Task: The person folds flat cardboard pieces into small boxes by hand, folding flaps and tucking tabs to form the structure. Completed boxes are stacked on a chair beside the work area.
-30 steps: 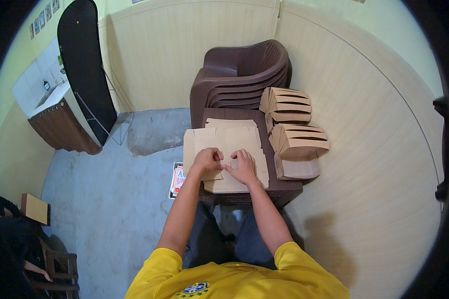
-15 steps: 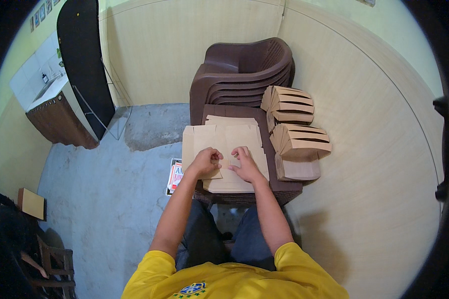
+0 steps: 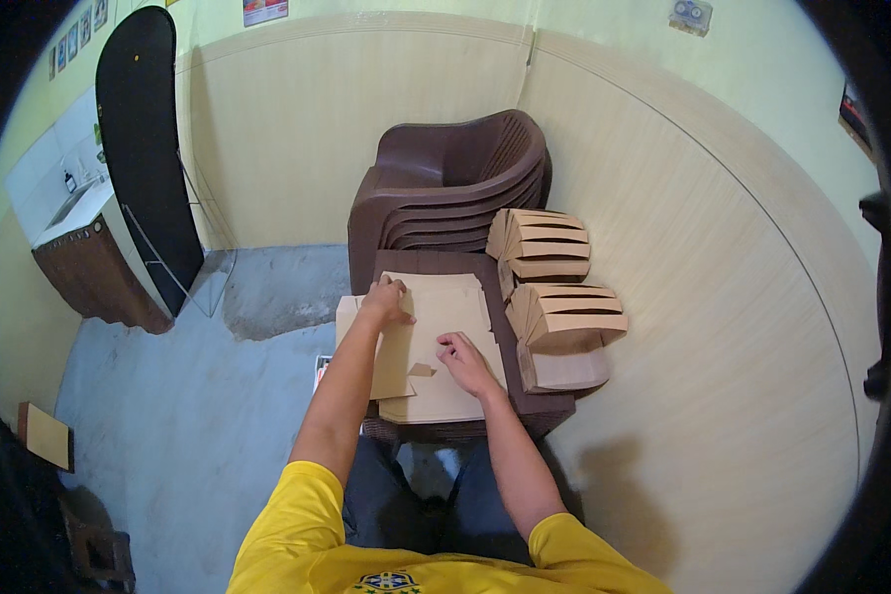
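Note:
Flat tan cardboard blanks lie in a pile in front of me, on the brown plastic seat of a chair stack. On the left of the pile, a cut and creased cardboard sheet stands partly folded up, with a small flap sticking out near its front. My left hand grips the far end of this sheet, thumb and fingers closed around its edge. To the right, over the middle of the pile, my right hand has its fingers loosely bent and apart, with nothing in them.
Two bundles of folded cardboard boxes sit along the right side of the seat. The stacked brown chairs rise behind. A pale panelled wall closes off the right. A tall black board and a sink stand at the far left.
My left hand has moved away from me to the sheet's far end, and the sheet's fold has risen. My right hand has stayed over the pile's middle. The view has tilted up slightly.

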A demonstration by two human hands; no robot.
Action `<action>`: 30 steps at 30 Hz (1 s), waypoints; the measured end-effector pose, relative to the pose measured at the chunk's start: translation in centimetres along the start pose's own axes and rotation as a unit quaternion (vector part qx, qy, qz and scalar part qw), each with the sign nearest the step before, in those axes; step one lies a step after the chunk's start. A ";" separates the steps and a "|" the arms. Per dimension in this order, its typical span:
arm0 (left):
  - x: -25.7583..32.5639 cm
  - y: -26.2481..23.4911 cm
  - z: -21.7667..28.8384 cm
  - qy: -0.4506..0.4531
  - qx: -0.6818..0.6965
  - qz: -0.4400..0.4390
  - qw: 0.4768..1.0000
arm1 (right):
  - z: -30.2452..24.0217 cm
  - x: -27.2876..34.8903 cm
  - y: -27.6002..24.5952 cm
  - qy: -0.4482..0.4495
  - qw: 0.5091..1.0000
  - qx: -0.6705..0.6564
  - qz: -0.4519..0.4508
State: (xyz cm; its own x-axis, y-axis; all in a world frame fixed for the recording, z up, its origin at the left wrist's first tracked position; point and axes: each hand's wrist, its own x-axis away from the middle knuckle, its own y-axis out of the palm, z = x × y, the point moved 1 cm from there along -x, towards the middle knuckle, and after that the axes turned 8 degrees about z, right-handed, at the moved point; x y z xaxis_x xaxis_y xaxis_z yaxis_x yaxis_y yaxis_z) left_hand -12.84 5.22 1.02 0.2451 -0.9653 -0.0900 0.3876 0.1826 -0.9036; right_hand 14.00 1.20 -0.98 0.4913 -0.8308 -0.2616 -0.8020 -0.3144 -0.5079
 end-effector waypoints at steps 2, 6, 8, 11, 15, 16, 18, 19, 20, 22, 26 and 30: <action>-0.2 -0.8 0.2 -0.031 0.005 -0.039 0.999 | 0.3 0.0 0.0 0.007 1.000 -0.028 -0.004; -1.0 -1.2 0.5 -0.062 0.001 -0.072 0.995 | 0.0 0.3 0.0 -0.008 1.000 0.005 -0.002; -1.4 -0.8 0.5 -0.059 -0.007 -0.062 0.996 | -0.3 0.4 0.0 -0.019 1.000 0.021 0.006; -1.5 0.0 0.2 -0.001 -0.011 -0.030 0.999 | -0.5 0.6 0.1 -0.023 0.999 0.032 0.011; 0.6 0.8 -0.5 0.063 0.090 0.028 0.994 | -0.3 0.5 0.2 -0.024 1.000 -0.001 0.018; 1.4 1.1 -0.5 0.056 0.125 0.039 0.990 | -0.3 0.5 0.2 -0.008 1.000 -0.016 0.019; 3.7 1.9 -0.1 0.040 0.163 0.113 0.979 | -0.3 0.6 0.2 -0.018 0.999 -0.012 0.025; 4.3 2.2 0.3 0.026 0.153 0.141 0.978 | -0.3 0.5 0.2 -0.002 1.000 -0.011 0.025; 5.0 2.4 0.8 0.062 0.119 0.141 0.981 | -0.4 0.5 0.2 -0.001 1.000 -0.015 0.027; 6.0 2.5 1.7 0.090 0.074 0.185 0.976 | -0.6 0.5 0.1 -0.014 0.999 -0.011 0.032; 7.7 2.3 2.9 0.126 0.010 0.207 0.970 | -0.8 0.7 0.2 -0.003 1.000 0.000 0.030; 7.9 2.3 4.0 0.100 -0.041 0.206 0.973 | -0.6 0.8 0.4 -0.029 0.999 0.023 0.037</action>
State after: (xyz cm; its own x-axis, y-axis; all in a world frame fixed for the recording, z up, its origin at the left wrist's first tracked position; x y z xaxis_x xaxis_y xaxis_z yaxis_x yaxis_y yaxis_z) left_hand -6.45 -1.23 -0.09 0.1834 -0.8316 -0.5242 0.2186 0.5544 -0.8031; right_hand 13.88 0.11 -0.88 0.4517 -0.8221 -0.3466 -0.8209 -0.2308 -0.5223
